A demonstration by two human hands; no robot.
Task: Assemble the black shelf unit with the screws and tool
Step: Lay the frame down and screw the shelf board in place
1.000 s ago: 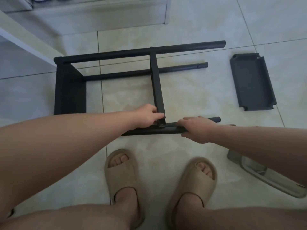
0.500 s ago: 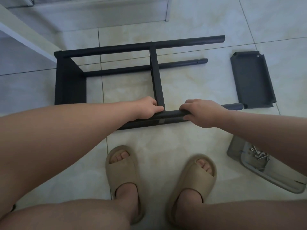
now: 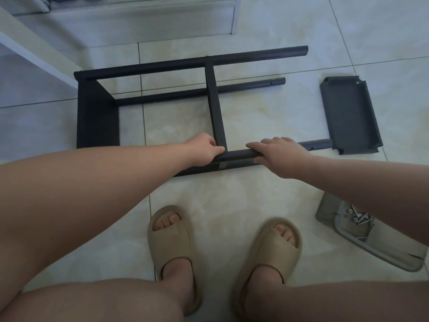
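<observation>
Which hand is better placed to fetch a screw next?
Probably the right hand: the screws lie in the tray on that side, near its forearm, while the left hand grips the pole at the crosspiece joint, steadying it.

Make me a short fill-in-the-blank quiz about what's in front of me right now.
1. The left hand and right hand both grip the black shelf frame, which lies on the ___.
2. The loose shelf panel lies to the frame's ___.
3. The grey tray holds loose ___.
Missing words: floor; right; screws.
</observation>
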